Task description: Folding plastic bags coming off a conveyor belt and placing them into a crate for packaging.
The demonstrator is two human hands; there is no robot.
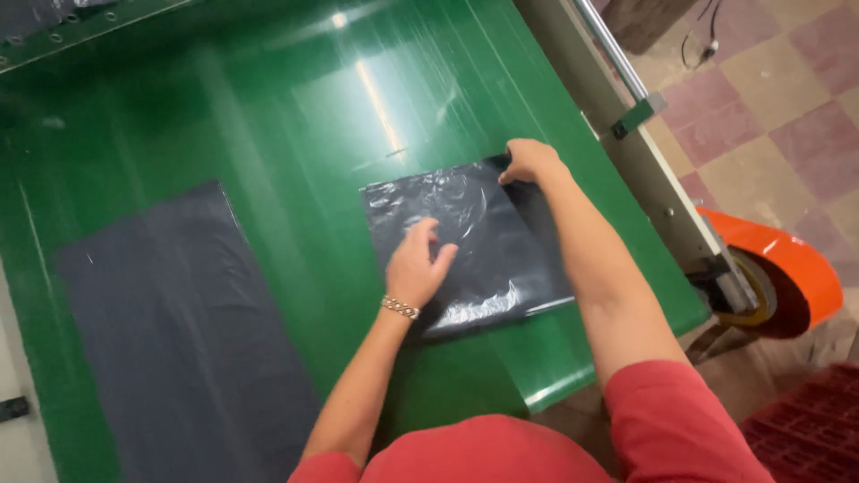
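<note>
A folded black plastic bag (483, 241) lies on the green conveyor belt (295, 134). My left hand (418, 266) hovers over or rests on its near left part, fingers spread, a chain bracelet on the wrist. My right hand (529, 161) pinches the bag's far right corner.
A long flat dark grey plastic sheet (179, 331) lies on the belt to the left. The belt's metal frame (658, 179) runs along the right side, with an orange roll (787, 268) beyond it. A tiled floor (787, 98) is at the right, and a red crate (805, 429) at the lower right.
</note>
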